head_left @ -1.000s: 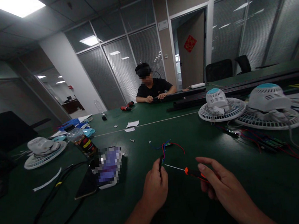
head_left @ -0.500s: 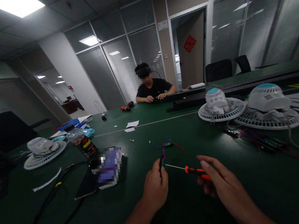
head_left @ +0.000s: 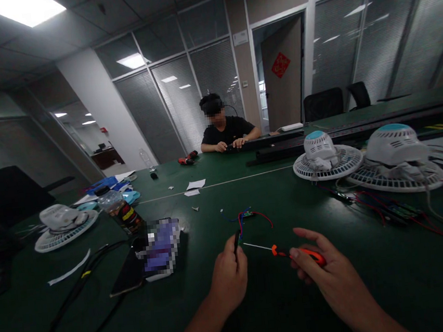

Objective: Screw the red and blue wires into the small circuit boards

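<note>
My left hand is closed around a small black part with a bit of green at its edge; its kind is mostly hidden by the fingers. Red and blue wires run from it to a small green circuit board on the table. In my right hand is a screwdriver with an orange and black handle, gripped between thumb and fingers while the index finger is raised. The screwdriver's thin shaft points left, its tip beside the black part; whether they touch I cannot tell.
White fan heads stand on the right, beside wired circuit boards. To the left are a phone, a jar, a black cable and another fan head. Across the green table sits a person near a red drill.
My right thumb and fingers have shifted on the screwdriver, and more of its orange handle shows. My left hand has barely moved. The screwdriver tip stays near the black part.
</note>
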### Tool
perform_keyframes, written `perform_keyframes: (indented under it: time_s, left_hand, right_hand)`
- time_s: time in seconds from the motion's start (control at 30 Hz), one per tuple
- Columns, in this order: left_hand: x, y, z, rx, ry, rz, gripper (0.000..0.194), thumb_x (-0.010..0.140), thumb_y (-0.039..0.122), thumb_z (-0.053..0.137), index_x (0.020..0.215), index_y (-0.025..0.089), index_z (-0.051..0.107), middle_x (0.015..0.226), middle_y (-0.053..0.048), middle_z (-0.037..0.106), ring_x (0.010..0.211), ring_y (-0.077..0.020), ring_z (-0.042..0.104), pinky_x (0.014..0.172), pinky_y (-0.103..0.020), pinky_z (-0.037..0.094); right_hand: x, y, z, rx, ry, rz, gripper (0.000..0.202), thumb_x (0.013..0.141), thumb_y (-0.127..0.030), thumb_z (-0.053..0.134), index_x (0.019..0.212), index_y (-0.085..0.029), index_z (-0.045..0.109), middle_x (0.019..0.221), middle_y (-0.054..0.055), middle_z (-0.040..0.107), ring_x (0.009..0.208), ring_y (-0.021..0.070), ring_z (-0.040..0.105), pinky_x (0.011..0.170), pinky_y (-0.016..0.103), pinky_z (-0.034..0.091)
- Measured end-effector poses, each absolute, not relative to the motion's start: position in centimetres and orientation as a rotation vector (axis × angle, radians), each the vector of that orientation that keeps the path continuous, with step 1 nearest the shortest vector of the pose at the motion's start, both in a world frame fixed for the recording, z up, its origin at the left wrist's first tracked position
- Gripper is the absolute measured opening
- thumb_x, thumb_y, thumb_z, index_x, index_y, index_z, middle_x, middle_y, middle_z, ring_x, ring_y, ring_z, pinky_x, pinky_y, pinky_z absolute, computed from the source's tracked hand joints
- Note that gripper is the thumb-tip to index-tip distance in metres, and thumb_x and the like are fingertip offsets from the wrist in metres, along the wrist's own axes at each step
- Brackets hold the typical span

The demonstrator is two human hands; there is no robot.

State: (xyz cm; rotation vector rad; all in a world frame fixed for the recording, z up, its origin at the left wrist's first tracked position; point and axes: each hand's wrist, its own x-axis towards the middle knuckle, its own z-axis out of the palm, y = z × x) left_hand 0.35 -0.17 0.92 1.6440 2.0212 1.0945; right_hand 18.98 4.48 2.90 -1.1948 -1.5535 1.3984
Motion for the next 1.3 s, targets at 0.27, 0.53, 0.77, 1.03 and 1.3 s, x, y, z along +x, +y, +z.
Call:
perform_keyframes:
  time_s: [0.27,0.53,0.77,1.03,1.3]
  left_hand:
    - [0.37,-0.22,0.73,1.655,2.013,1.095,0.036,0.089,0.026,0.030,0.117,0.012,0.045,0.071,-0.004,0.060,0.061,-0.0162,0.056,0.059,-0.026,0.040]
    - [0.37,-0.17,0.92,1.657,2.045,1.073,0.035,0.088,0.025,0.029,0.117,0.012,0.045,0.071,-0.004,0.060,0.061,-0.0161,0.056,0.060,-0.026,0.040]
    - [0.41,-0.23,0.98,1.662,2.020,1.081,0.035,0.089,0.026,0.029,0.118,0.013,0.045,0.072,-0.004,0.060,0.064,-0.0167,0.058,0.062,-0.027,0.041]
    - [0.43,-0.24,1.05,1.668,2.024,1.072,0.037,0.089,0.025,0.029,0.118,0.011,0.044,0.076,-0.005,0.060,0.069,-0.0178,0.058,0.066,-0.029,0.041]
    - [0.26,-0.17,0.67,1.662,2.037,1.054,0.037,0.089,0.026,0.028,0.119,0.011,0.043,0.074,-0.005,0.060,0.066,-0.0174,0.057,0.062,-0.028,0.040]
  right_hand:
    - [18.99,4.46,3.08,-1.237,-1.546,1.503,0.056,0.083,-0.057,0.031,0.120,-0.018,0.043,0.050,-0.004,0.055,0.047,0.0152,0.052,0.044,0.026,0.039]
    - [19.05,4.71,2.88,-1.234,-1.616,1.399,0.052,0.080,-0.050,0.043,0.121,-0.018,0.040,0.055,-0.004,0.056,0.051,0.0158,0.054,0.049,0.028,0.043]
    - [19.16,4.60,2.86,-1.208,-1.548,1.407,0.049,0.079,-0.048,0.049,0.117,-0.018,0.042,0.068,-0.001,0.057,0.060,0.0157,0.054,0.054,0.028,0.044]
    - [19.10,4.55,3.42,-1.311,-1.615,1.433,0.055,0.083,-0.057,0.030,0.117,-0.017,0.047,0.048,-0.005,0.052,0.044,0.0139,0.051,0.044,0.026,0.038]
    - [19.21,4.73,3.19,-1.299,-1.667,1.420,0.050,0.082,-0.054,0.035,0.113,-0.016,0.048,0.050,-0.004,0.053,0.046,0.0144,0.053,0.045,0.026,0.039]
